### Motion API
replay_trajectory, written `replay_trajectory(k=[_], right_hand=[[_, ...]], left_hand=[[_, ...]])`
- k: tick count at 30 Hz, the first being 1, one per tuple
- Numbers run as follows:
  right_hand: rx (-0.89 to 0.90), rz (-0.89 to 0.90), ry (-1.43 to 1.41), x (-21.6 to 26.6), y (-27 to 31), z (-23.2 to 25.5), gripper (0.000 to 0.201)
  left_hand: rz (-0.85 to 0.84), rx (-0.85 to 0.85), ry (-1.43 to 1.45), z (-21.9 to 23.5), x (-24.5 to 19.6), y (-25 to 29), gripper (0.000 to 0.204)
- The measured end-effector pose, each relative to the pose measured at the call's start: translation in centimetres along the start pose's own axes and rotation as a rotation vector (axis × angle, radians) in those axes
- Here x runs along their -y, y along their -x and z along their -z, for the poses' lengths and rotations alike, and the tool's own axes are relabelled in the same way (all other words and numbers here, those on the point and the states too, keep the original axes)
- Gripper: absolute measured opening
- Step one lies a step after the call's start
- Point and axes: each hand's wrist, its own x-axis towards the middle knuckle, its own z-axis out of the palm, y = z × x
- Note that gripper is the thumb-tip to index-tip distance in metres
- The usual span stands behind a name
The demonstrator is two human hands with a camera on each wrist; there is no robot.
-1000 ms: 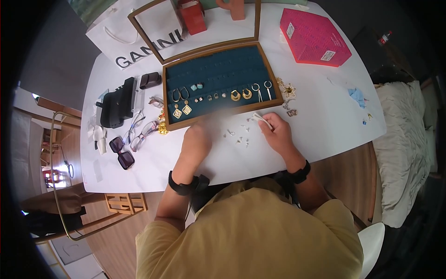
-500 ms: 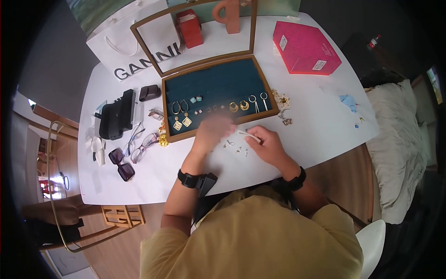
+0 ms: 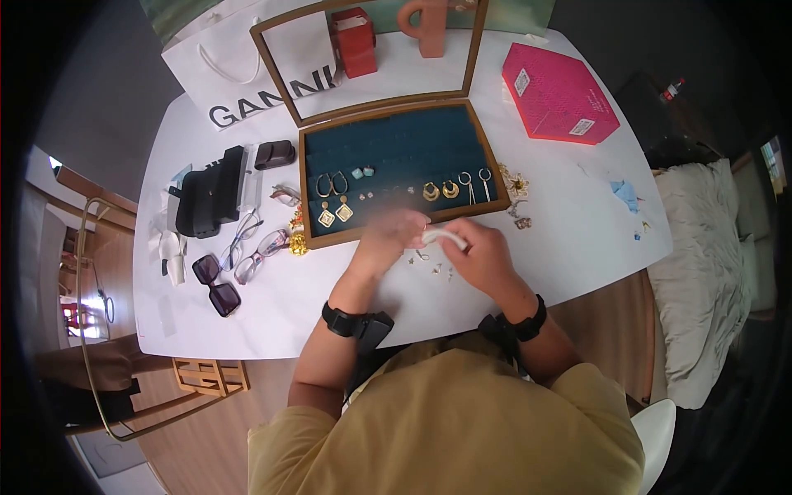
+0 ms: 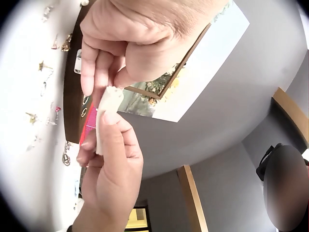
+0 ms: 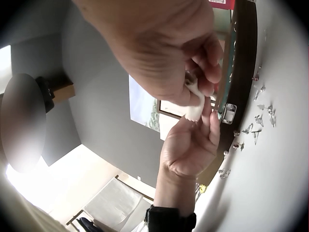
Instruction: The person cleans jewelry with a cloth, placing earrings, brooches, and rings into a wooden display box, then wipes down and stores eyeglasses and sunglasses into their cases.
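Observation:
A short, bent white strip (image 3: 450,239) spans the gap between my two hands, close in front of the wooden display case (image 3: 400,228). My right hand (image 3: 480,254) grips it between thumb and fingers. At its other end, my left hand (image 3: 386,241) has thumb and fingertips together on the tip of the strip, as the left wrist view shows. Several small stud earrings (image 5: 258,120) lie scattered on the white table below. Inside the case, gold hoops (image 3: 431,191), square drop earrings (image 3: 326,216) and silver hoops (image 3: 340,181) sit on dark green padding. My left hand overlaps its front edge.
The glass lid (image 3: 478,49) stands raised behind the case. Sunglasses (image 3: 223,299), glasses (image 3: 246,269) and a black case (image 3: 210,198) lie left. Gold jewellery (image 3: 516,183) lies right of the display case, a pink box (image 3: 561,99) farther back. A white paper bag (image 3: 198,78) stands behind left.
My left hand has moved right, from the case's front edge to the end of the strip. My right hand has drawn slightly left, and the strip now bends.

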Motion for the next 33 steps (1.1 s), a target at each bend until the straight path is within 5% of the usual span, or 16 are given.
replay_trajectory(k=[2, 6, 12, 22, 27, 30, 33], right_hand=[[-0.156, -0.078, 0.009, -0.4, -0.5, 0.1, 0.013], [-0.087, -0.05, -0.122, -0.3, 0.0, 0.0, 0.013], [0.355, 0.08, 0.048, -0.5, 1.2, 0.4, 0.015], [0.023, -0.304, -0.38, -7.4, 3.2, 2.1, 0.013], [-0.01, -0.324, -0.468, -9.6, 4.0, 1.5, 0.013], [-0.039, -0.289, -0.423, -9.4, 4.0, 1.2, 0.014], [-0.067, -0.245, -0.372, -9.6, 4.1, 1.0, 0.014]], left_hand=[[0.026, 0.003, 0.04, -0.2, -0.9, 0.4, 0.017], [0.014, 0.015, 0.037, -0.2, -0.5, 0.3, 0.017], [0.018, 0.009, 0.061, -0.3, -0.6, 0.4, 0.017], [-0.069, -0.035, -0.079, -0.3, -0.8, 0.1, 0.015], [-0.33, -0.039, -0.434, 1.3, -1.5, -0.9, 0.013], [-0.241, -0.154, -0.52, 1.8, -4.5, -1.2, 0.012], [-0.342, -0.256, -0.764, 3.2, -6.5, -3.1, 0.011]])
